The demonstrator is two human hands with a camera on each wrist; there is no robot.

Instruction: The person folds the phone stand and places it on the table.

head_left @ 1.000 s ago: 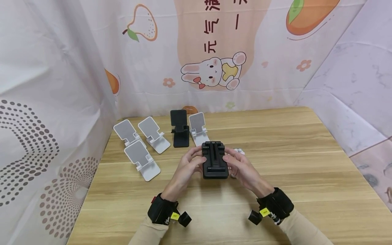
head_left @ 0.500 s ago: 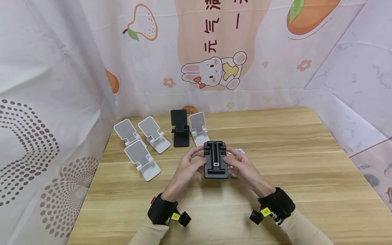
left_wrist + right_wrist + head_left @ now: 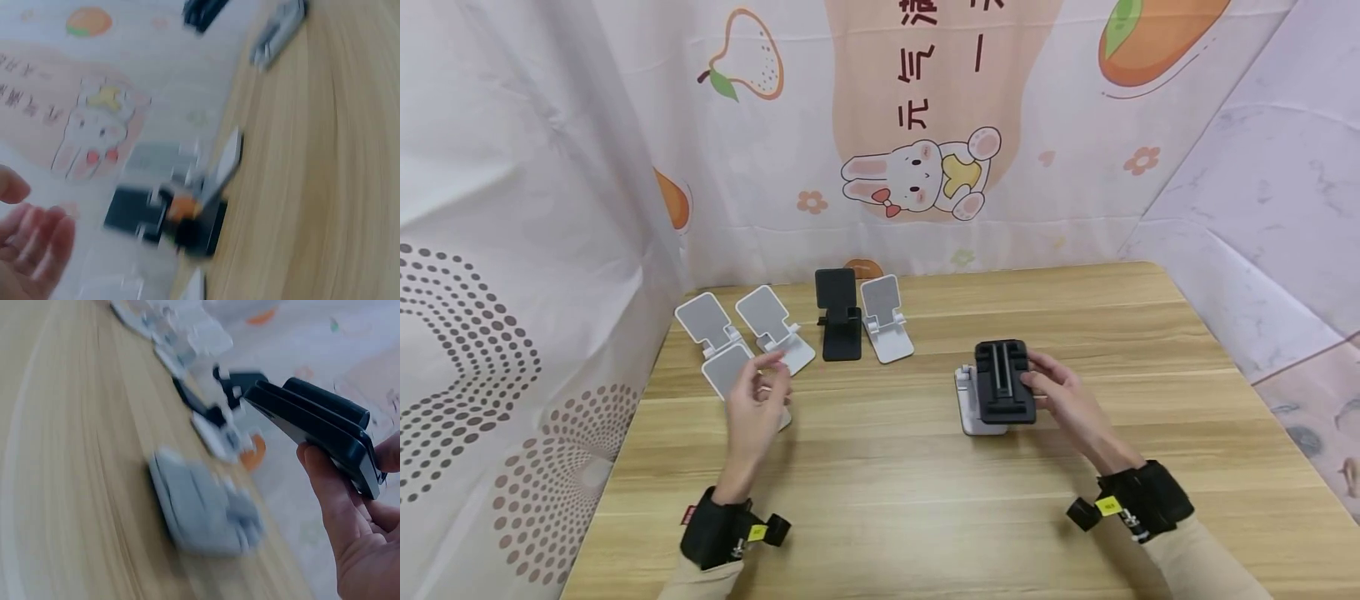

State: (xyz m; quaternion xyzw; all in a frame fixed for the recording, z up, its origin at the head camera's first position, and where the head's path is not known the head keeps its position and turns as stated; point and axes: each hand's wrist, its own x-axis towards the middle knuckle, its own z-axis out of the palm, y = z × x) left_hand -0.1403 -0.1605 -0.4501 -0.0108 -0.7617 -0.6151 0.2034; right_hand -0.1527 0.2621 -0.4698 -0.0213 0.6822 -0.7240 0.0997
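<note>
My right hand [image 3: 1070, 408] holds a folded black phone stand [image 3: 1006, 383] by its right edge, thumb on top and fingers beneath, as the right wrist view shows. Under and behind it a folded white phone stand [image 3: 973, 421] lies on the table, partly covered in the head view; the right wrist view shows a gap between that white stand [image 3: 203, 509] and the black one. Over at the left, my left hand [image 3: 758, 408] hovers with loosely bent fingers, holding nothing. It hides part of an unfolded white phone stand [image 3: 725, 368].
Along the back left of the wooden table [image 3: 880, 500] stand other unfolded stands: a white one [image 3: 703, 321], another white one [image 3: 765, 312], a black one [image 3: 837, 292] and a white one [image 3: 883, 304]. A printed curtain [image 3: 760, 167] hangs behind the table.
My left hand has let go of the black phone stand and moved left. The right hand has carried the stand rightward, uncovering part of the folded white stand.
</note>
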